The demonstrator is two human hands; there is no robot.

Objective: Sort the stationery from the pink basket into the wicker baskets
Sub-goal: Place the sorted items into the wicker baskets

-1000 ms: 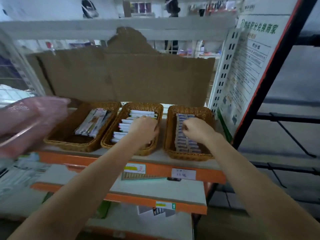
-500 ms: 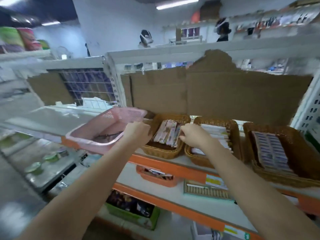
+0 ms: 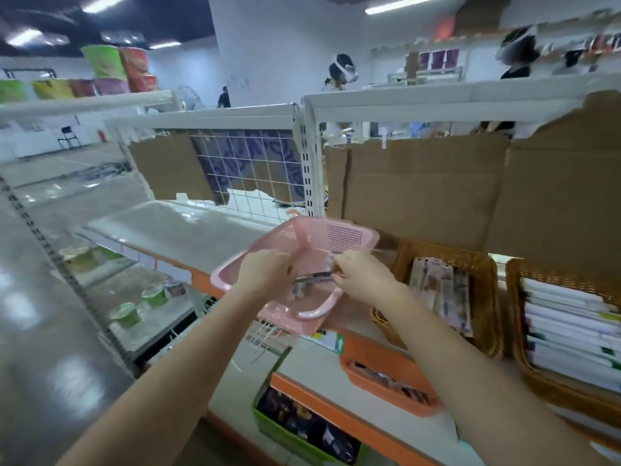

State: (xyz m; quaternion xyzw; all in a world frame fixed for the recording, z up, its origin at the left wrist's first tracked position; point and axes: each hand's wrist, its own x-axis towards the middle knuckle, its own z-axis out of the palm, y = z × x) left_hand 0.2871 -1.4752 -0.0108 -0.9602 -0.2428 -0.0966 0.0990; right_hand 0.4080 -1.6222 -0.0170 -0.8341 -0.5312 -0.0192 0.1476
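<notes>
The pink basket [image 3: 336,235] sits on the orange-edged shelf, left of the wicker baskets. Both my hands reach into it. My left hand [image 3: 265,274] is curled at one end of a slim dark stationery packet [image 3: 314,276], and my right hand [image 3: 363,279] pinches its other end. More small items lie blurred on the pink basket's floor. The near wicker basket [image 3: 447,258] holds flat packaged stationery. The wicker basket [image 3: 568,275] to its right holds stacked white boxes.
Brown cardboard [image 3: 420,190] backs the shelf behind the baskets. On the shelf below stand an orange tray [image 3: 386,386] and a green crate [image 3: 289,428]. Green cups [image 3: 127,314] sit on the left rack. People stand beyond the shelving.
My hands left the wicker baskets and moved left into the pink basket, where they now hold a packet. The view swung left with them.
</notes>
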